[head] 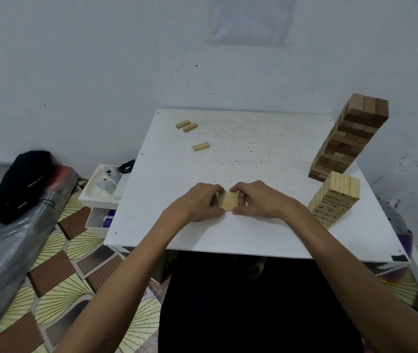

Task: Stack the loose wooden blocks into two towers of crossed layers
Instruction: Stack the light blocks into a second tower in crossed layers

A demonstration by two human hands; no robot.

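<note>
Left hand [200,202] and right hand [258,200] pinch a block row [228,201].
Curled fingers clamp its ends; at left a white tray [88,192] holds pale objects [108,179] and a black strap [126,166].

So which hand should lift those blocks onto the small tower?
Probably the right hand: it grips the blocks on the side nearer the small tower; the left hand is farther.

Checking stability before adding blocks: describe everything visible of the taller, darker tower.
The darker tower is built of brown wooden blocks in crossed layers, with three blocks side by side on top. It stands at the far right edge of the table and appears to lean in this wide-angle view. The shorter pale tower stands just in front; whether they touch is unclear.
</note>
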